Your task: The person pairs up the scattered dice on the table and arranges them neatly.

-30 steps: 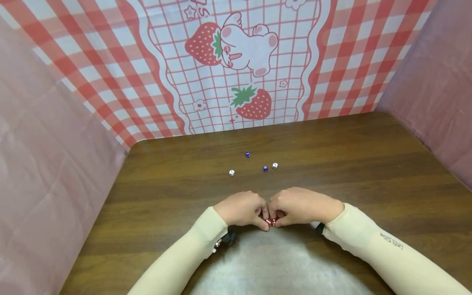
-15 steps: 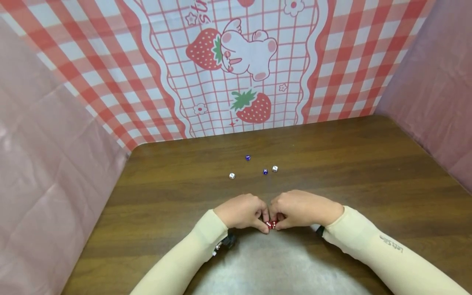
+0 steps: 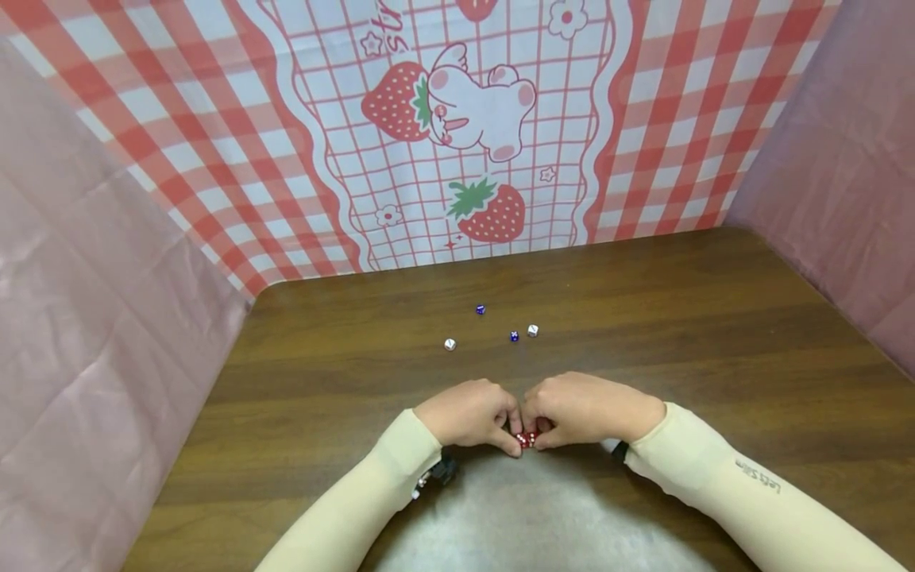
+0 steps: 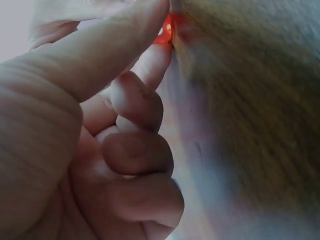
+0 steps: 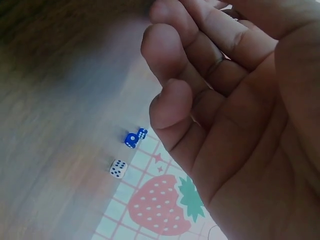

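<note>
Two red dice with white pips sit side by side on the wooden table (image 3: 343,381), close to the front in the head view. My left hand (image 3: 468,413) pinches the left red die (image 3: 522,441) between thumb and index finger; a red die (image 4: 165,31) also glows between those fingers in the left wrist view. From the other side my right hand (image 3: 589,407) pinches the right red die (image 3: 532,439). The two hands nearly meet, and their fingers partly cover the dice. In the right wrist view the curled fingers show, but the pinched die is hidden.
Beyond the hands lie two blue dice, the far one (image 3: 480,310) and the nearer one (image 3: 514,337). A white die (image 3: 532,330) is beside the nearer blue one; another white die (image 3: 449,344) lies further left. A checked strawberry cloth (image 3: 493,214) hangs behind the table.
The head view has tilted slightly, so everything sits a little lower in it. Both hands keep their pinch on the red dice, and the other dice stay in place.
</note>
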`<state>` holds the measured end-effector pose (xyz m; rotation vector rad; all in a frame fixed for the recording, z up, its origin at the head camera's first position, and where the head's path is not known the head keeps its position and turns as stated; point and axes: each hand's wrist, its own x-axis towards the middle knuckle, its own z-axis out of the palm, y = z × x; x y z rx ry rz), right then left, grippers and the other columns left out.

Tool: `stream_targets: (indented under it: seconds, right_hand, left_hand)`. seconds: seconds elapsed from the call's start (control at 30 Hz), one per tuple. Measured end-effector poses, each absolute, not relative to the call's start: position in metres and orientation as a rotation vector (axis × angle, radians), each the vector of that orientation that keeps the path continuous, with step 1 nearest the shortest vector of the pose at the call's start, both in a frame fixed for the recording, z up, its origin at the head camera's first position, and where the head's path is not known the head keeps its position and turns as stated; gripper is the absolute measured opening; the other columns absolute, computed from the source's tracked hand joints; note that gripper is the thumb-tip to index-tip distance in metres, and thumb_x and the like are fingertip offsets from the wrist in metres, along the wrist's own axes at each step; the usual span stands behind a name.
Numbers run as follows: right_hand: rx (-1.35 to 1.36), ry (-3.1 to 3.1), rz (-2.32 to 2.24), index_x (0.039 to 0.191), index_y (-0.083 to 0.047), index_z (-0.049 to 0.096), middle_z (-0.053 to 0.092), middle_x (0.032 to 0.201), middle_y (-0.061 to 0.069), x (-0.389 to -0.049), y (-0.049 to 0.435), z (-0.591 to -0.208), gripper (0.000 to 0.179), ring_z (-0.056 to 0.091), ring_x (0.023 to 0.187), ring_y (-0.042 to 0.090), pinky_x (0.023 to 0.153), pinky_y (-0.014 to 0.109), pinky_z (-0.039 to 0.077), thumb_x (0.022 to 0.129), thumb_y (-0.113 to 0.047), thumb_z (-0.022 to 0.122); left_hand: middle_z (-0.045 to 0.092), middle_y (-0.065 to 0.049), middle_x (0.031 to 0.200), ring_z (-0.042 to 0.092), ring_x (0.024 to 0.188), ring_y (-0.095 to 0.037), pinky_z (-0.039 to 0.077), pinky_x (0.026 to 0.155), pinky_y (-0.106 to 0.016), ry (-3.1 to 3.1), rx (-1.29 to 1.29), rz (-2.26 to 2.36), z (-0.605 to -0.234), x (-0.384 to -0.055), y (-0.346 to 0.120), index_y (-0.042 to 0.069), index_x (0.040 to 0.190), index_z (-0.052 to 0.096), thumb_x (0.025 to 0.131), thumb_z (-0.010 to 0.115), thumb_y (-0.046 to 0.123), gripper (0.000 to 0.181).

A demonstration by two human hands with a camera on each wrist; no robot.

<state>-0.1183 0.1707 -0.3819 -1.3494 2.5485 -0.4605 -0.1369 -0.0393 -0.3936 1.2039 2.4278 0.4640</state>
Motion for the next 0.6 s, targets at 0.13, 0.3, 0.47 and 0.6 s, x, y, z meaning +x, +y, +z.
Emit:
stream_targets:
  seconds: [0.13,0.3,0.47,0.6]
  right_hand:
    - [-1.349,2.545,-0.473,0.080,-0.022,0.065,0.052,0.071,-0.019,-0.1183,0.1718,-0.3807,0.020,0.045,0.062,-0.005,0.058,0.017,0.043,0.086,-0.017,0.084]
    - [-1.336,2.541,-0.463,0.080,-0.022,0.065,0.053,0.071,-0.016,-0.1181,0.1737,-0.3792,0.021,0.044,0.063,-0.005,0.058,0.018,0.041,0.084,-0.016,0.085]
    - [-1.325,2.530,-0.457,0.080,-0.024,0.067,0.054,0.073,-0.016,-0.1184,0.1755,-0.3778,0.020,0.045,0.065,-0.005,0.059,0.018,0.042,0.082,-0.017,0.086]
    - [-1.286,2.534,-0.440,0.079,-0.024,0.066,0.053,0.073,-0.016,-0.1191,0.1786,-0.3760,0.021,0.045,0.065,-0.004,0.059,0.019,0.042,0.082,-0.019,0.087]
  left_hand:
    - [0.056,0.016,0.061,0.046,0.055,0.003,0.040,0.055,-0.015,2.428,1.203,0.477,-0.3935,-0.1369,-0.0392,0.021,0.089,0.077,0.082,0.087,0.039,0.022]
    - [0.055,0.015,0.061,0.047,0.056,0.003,0.041,0.056,-0.016,2.438,1.203,0.473,-0.3940,-0.1366,-0.0395,0.022,0.087,0.075,0.081,0.088,0.040,0.023]
    - [0.055,0.014,0.060,0.047,0.055,0.002,0.041,0.055,-0.017,2.437,1.203,0.467,-0.3946,-0.1366,-0.0402,0.023,0.085,0.073,0.081,0.089,0.039,0.023]
    - [0.054,0.013,0.059,0.045,0.053,0.002,0.041,0.054,-0.017,2.405,1.208,0.473,-0.3946,-0.1385,-0.0430,0.023,0.086,0.073,0.084,0.088,0.035,0.019]
